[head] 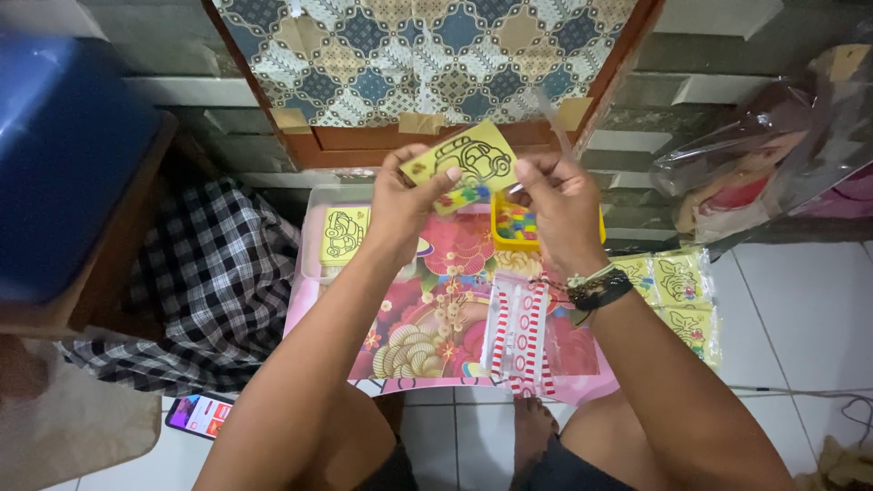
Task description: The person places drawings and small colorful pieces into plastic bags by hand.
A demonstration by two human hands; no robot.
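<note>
My left hand (401, 195) and my right hand (556, 201) hold up a small yellow card with a black cartoon car outline (466, 164), one hand at each side. A clear plastic sleeve (556, 123) sticks up from the fingers of my right hand. Below the hands lies a pink tray with a floral print (436, 318). On it sit a stack of similar yellow car cards (344, 235), a yellow box of coloured bits (515, 225) and a pile of red-and-white striped clear bags (520, 336).
Packed yellow picture cards (677, 291) lie on the white tile floor to the right. A checked cloth (200, 291) lies left beside a blue container (64, 155). A phone (200, 415) rests on the floor. A plastic-wrapped doll (764, 173) leans at right.
</note>
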